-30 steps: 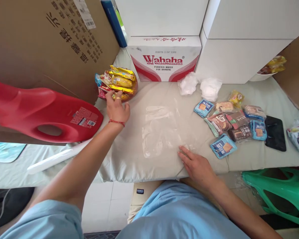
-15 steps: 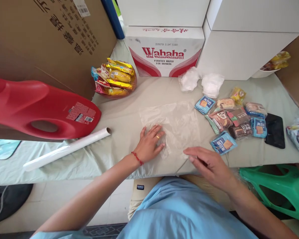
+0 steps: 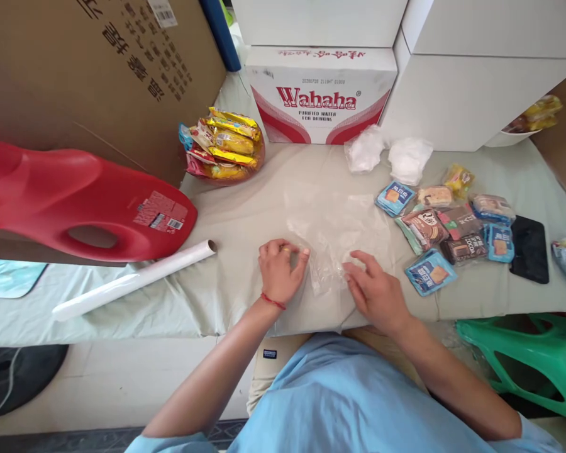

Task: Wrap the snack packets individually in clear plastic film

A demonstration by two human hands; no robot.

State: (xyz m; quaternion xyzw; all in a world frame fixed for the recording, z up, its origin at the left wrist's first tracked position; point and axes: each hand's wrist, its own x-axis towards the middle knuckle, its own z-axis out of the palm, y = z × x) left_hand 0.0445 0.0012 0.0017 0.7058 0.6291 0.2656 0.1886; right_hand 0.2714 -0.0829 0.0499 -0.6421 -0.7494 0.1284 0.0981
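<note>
In the middle of a table [image 3: 245, 207] covered with pale grey-green cloth, close to the near edge: a clear plastic bag [image 3: 344, 226], flat at its far part, crumpled at its near part. Left hand [image 3: 279, 272] clenched on the near-left edge of this bag, fingers curled in, a red string at the wrist. Right hand [image 3: 375, 290] just beside, fingertips bent down on the crumpled film; cannot tell whether really pinching or only pressing. Between both hands, the bunched part of the bag.

To the left on the cloth, a white roll [image 3: 134, 280] lying aslant. Behind it a big red jug [image 3: 75, 201] on its side, in front of a brown cardboard box [image 3: 99, 82]. Farther back, a heap of yellow snack packs [image 3: 226, 145], near a Wahaha carton [image 3: 318, 94] at the back of the table. Right of the carton, white cabinets [image 3: 453, 94] — and in front of them two crumpled white bags [image 3: 409, 158].

At the right of the clear bag, apart from the hands, a cluster of small snack packets [image 3: 446, 226] in blue, brown and yellow, then a flat black object [image 3: 528, 248]. Below the table edge at right, a green plastic stool [image 3: 532, 365]; at left, light floor tiles [image 3: 113, 384]. At the very bottom — the light blue shirt [image 3: 339, 402] of the person.
</note>
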